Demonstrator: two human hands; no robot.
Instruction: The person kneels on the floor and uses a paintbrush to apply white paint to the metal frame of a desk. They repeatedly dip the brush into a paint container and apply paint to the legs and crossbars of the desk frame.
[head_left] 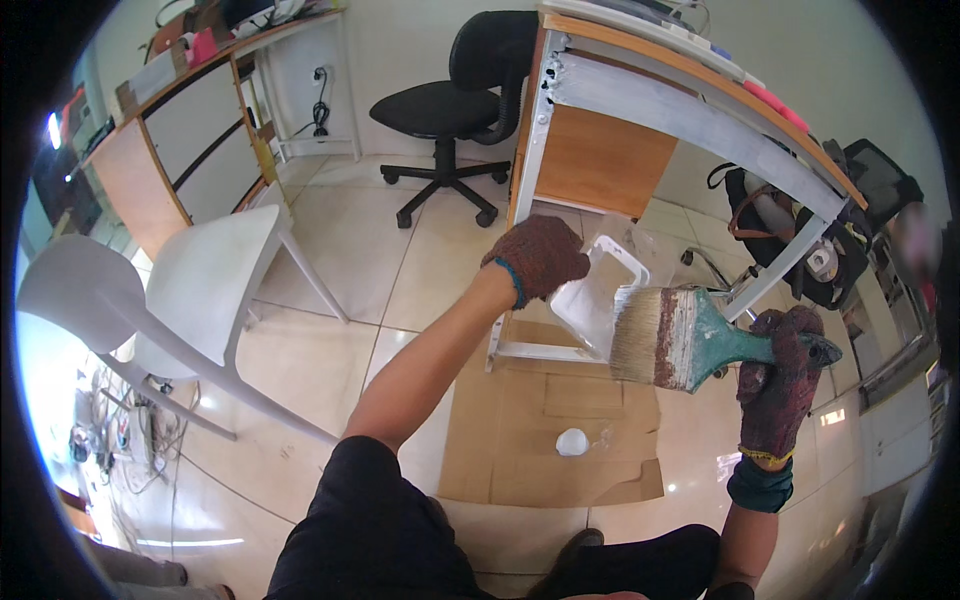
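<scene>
My right hand (783, 372), in a dark knitted glove, is wrapped around the handle of a wide paintbrush (690, 338). The brush has a green, paint-smeared handle and pale bristles pointing left. My left hand (540, 258), gloved as well, is closed at the edge of a cut-open white plastic container (583, 312); its fingertips are partly hidden. The bristles lie just right of this container, overlapping its edge in view. Behind both stands a desk with a metal frame (650, 108), streaked with white and grey.
Flattened cardboard (500, 440) covers floor tiles beneath my hands, with a round white lid (572, 442) on it. A white chair (200, 280) stands left, a black swivel chair (445, 105) behind. Black bags (790, 225) sit right of the desk; cables (135, 440) lie far left.
</scene>
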